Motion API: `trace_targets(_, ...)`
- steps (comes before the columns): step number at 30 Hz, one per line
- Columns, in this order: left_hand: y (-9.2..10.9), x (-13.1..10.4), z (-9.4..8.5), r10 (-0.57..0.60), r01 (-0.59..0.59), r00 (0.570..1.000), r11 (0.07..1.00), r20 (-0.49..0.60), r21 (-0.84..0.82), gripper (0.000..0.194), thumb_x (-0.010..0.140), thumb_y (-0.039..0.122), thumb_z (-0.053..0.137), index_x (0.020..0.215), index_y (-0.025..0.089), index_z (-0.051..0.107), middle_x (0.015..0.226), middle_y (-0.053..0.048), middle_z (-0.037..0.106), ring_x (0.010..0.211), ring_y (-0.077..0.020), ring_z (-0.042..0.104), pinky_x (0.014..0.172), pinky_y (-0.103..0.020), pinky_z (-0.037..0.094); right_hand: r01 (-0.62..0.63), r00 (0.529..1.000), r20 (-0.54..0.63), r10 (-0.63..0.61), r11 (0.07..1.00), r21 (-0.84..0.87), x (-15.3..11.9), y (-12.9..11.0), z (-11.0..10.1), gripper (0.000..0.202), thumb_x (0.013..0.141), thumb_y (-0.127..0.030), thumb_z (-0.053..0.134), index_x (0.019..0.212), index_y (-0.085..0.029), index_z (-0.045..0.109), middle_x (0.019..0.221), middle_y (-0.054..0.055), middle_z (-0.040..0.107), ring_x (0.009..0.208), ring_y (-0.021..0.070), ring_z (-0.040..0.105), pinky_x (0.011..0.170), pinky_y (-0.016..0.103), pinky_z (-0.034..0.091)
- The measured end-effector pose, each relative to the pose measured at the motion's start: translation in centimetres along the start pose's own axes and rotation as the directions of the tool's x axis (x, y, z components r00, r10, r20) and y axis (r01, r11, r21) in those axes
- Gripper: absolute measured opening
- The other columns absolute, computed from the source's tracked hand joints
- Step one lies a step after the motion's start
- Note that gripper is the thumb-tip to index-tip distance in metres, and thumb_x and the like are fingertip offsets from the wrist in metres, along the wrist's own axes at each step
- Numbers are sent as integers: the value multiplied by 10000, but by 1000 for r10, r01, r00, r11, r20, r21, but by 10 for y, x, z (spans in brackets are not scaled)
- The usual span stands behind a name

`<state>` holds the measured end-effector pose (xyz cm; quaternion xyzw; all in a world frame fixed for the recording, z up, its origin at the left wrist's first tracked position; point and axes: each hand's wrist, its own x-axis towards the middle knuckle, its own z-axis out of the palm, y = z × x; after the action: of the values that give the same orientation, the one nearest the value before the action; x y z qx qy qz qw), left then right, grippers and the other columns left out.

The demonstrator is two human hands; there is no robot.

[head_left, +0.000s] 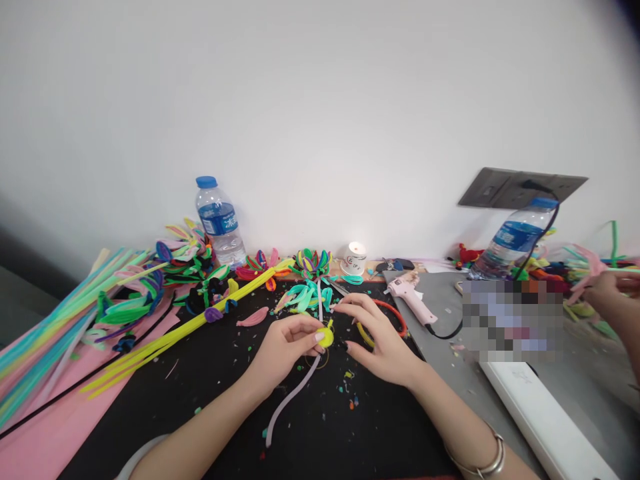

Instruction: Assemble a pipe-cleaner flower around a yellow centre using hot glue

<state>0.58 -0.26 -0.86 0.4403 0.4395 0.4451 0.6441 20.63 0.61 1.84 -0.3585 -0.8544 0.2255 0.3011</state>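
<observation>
My left hand (291, 340) pinches a small yellow fuzzy disc (325, 337), which looks like coiled pipe cleaner, between thumb and fingers. Just to its right, my right hand (376, 337) is open, thumb and fingers apart and nothing seen between them. A pale lilac pipe cleaner (291, 398) runs beneath the disc and curves toward me across the black mat (235, 413). Beyond my hands lie turquoise looped petals (303, 295) and scissors (338, 287). A pink petal (253, 317) rests left of my left hand. An orange and yellow pipe cleaner loop (395, 312) is partly hidden by my right hand.
Bundled pipe cleaners (185, 327) cover the left side, near a water bottle (219, 223). At the back stands a paper cup (355, 259). A pink glue gun (411, 298) with a black cord lies right. Another person's hand (607, 293) holds pink strips at the right edge.
</observation>
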Motion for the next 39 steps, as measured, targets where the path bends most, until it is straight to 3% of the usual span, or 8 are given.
trace_targets(17, -2, 1, -1, 8, -8, 1000, 1000, 2, 11, 196, 661, 267, 733, 807, 147, 679, 764, -31, 702, 608, -134, 635, 596, -250, 523, 12, 998, 63, -12, 1000, -3, 0, -2, 1, 422, 728, -150, 590, 1136, -209, 503, 1219, 101, 427, 1176, 231, 410, 1009, 389, 342)
trace_targets(29, 1, 1, 0, 4, -5, 998, 1000, -58, -5, 240, 633, 287, 750, 815, 151, 674, 762, -32, 711, 613, -141, 639, 621, -272, 524, 22, 998, 63, -18, 998, -62, 0, -2, 1, 426, 725, -169, 591, 1140, -220, 506, 1228, 103, 434, 1167, 242, 428, 991, 400, 367)
trace_targets(39, -1, 2, -2, 19, -19, 999, 1000, -47, -5, 223, 674, 268, 721, 854, 152, 656, 778, -25, 690, 635, -134, 640, 637, -264, 535, 18, 996, 85, -11, 997, -79, 0, -3, 2, 442, 733, -166, 583, 1162, -218, 493, 1244, 106, 424, 1186, 237, 413, 1003, 396, 364)
